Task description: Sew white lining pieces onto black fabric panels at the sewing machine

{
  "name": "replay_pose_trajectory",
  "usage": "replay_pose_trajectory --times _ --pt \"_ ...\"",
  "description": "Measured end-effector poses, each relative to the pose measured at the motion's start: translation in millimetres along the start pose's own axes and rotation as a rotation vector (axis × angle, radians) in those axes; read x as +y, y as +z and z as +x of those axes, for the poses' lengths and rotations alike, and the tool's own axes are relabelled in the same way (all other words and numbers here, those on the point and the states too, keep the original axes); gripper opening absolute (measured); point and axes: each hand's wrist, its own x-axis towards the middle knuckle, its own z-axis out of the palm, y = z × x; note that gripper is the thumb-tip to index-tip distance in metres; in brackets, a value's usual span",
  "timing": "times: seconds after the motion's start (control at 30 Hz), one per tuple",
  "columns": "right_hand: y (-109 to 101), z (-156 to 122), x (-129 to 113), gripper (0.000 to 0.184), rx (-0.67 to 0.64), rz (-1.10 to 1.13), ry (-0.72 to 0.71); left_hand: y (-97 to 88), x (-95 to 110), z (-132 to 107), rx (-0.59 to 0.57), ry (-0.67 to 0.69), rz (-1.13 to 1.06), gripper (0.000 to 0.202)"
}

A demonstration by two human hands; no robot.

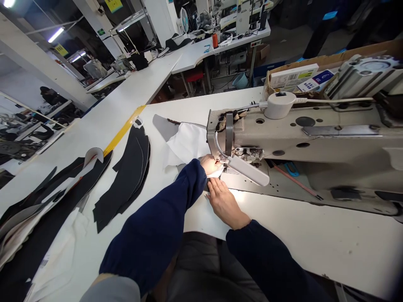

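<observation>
**A:** Where is the work, and what are your hands doing?

**B:** Through the head camera I have the white cloth [190,140] left of the sewing machine's head [220,130], its near end running in beside the needle area. My left hand [209,165] is up at that end, fingers bent; the angle hides the fingertips, so I cannot tell whether they pinch or only press. My right hand [228,205] lies flat just below, nearly touching the left, fingertips on the edge of the layers and gripping nothing that I can see.

**A:** Why so close together?

**B:** My guess: to keep the layers flat and aligned at the stitching point. The lamp bar [250,171] hangs right there, presumably to light that spot.

**A:** Anything in the way?

**B:** That lamp bar covers part of the machine bed, and the head blocks my view behind it. A reddish rod [296,180] and a blue clip [291,168] lie under the arm, well clear of my fingers. Stacked black fabric panels [126,176] sit off to the left, within reach but apart from the cloth. A cardboard box [269,82] stands beyond the machine.
</observation>
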Motion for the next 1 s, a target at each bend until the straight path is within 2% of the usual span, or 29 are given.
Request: replay_pose_trajectory --times 0.1,0.27,0.4,0.6,0.73,1.0 --pt "-0.2 0.6 1.2 0.042 0.004 -0.01 0.014 0.2 3.5 -2.6 0.007 -0.013 0.067 0.022" --pt "-0.7 0.2 0.3 0.042 0.014 -0.007 0.033 0.3 7.2 -6.8 -0.047 0.026 0.181 0.027" --pt "-2.9 -0.4 -1.2 0.041 0.008 -0.035 0.032 -0.6 5.9 -7.2 -0.062 0.038 0.192 0.029" --pt "-4.6 -5.3 -0.3 0.04 0.012 -0.031 0.034 4.6 4.2 -2.4 -0.007 -0.01 0.21 0.033" --pt "-6.6 -11.8 3.7 0.035 0.049 -0.012 0.018 8.7 7.6 -1.0 0.025 0.007 0.227 0.033" --pt "-30.2 -38.5 -3.1 0.036 0.097 0.16 0.052 9.5 14.6 -4.0 0.029 -0.087 0.102 0.029"
